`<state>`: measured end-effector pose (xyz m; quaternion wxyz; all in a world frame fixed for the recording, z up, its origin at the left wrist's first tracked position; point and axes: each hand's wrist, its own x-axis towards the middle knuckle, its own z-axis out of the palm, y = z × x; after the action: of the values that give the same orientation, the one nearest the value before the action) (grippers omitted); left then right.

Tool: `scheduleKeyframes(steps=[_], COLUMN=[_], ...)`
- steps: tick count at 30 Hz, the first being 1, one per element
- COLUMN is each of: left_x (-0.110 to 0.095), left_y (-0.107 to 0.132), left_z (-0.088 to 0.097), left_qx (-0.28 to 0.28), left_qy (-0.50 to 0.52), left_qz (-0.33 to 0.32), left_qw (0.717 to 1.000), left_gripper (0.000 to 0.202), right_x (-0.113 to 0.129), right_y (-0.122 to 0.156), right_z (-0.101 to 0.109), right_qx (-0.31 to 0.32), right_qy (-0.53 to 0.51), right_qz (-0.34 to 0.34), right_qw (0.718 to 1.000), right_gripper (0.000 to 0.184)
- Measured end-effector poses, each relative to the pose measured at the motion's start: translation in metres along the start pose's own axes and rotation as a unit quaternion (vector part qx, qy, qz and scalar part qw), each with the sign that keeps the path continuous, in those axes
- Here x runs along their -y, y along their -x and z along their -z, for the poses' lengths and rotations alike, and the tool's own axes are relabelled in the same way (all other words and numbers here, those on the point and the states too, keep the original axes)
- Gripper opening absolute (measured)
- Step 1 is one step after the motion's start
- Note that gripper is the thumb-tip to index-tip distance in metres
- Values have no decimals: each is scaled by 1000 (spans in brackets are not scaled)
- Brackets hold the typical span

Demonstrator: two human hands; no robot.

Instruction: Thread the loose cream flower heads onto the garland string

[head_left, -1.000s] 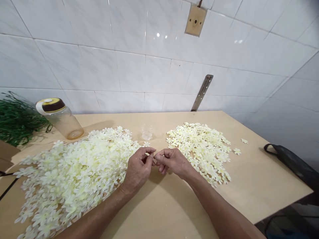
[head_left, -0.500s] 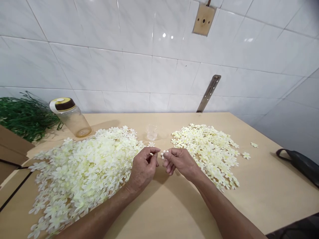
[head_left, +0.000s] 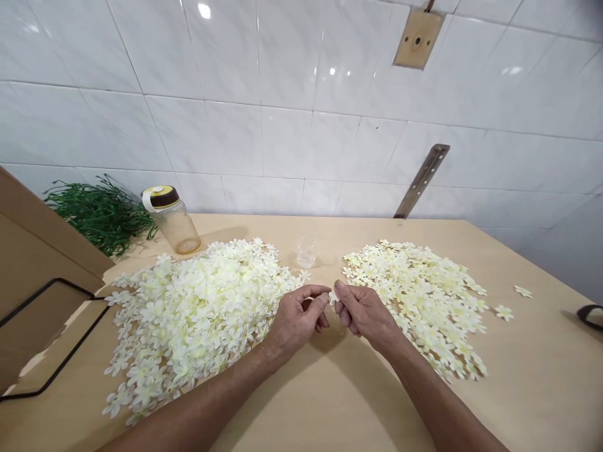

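My right hand [head_left: 360,309] is closed, thumb pressed against its fingers, pinching a small white artificial flower [head_left: 332,297]. Facing it, my left hand [head_left: 301,314] has its thumb and index finger brought together at the flower's edge; whatever lies between those tips is too small to make out. Beside my left hand spreads a big heap of cream-white artificial flowers [head_left: 198,301]. A second, flatter pile of yellowish-white flowers [head_left: 424,295] lies to the right of my right hand. Behind the hands stands a small clear cup [head_left: 306,253].
A clear bottle with a brown and yellow lid [head_left: 176,226] stands at the back left beside green artificial stems [head_left: 101,213]. A cardboard box [head_left: 42,282] and a black wire frame [head_left: 56,370] are at the left edge. A black strap [head_left: 588,316] lies far right.
The view has turned left, so everything sits further right. My left thumb and index finger have closed together, and the hands have come nearer each other around the flower.
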<state>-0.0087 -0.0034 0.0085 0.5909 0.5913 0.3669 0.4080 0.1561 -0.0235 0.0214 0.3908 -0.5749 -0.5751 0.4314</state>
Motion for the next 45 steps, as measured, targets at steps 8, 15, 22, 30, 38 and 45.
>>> scheduleKeyframes(steps=[8, 15, 22, 30, 38, 45], left_x=[2, -4, -4, -3, 0, -4], left_y=[-6, -5, -3, -4, -5, -3], left_z=[1, 1, -1, -3, 1, -1], left_qx=[-51, -16, 23, -21, -46, -3], left_qy=[29, 70, 117, 130, 155, 220], left_qz=[8, 22, 39, 70, 88, 133], left_qw=[998, 997, 992, 989, 983, 966], left_gripper=[29, 34, 36, 34, 25, 27], right_x=[-1, 7, 6, 4, -3, -5], right_y=[0, 3, 3, 3, 4, 3], right_z=[1, 2, 1, 1, -4, -6], right_qx=[37, -2, 16, 7, -80, -111], right_qy=[19, 181, 162, 125, 133, 156], right_qz=[32, 132, 73, 76, 134, 170], right_qw=[999, 975, 984, 989, 979, 967], right_gripper=[43, 47, 58, 49, 28, 21])
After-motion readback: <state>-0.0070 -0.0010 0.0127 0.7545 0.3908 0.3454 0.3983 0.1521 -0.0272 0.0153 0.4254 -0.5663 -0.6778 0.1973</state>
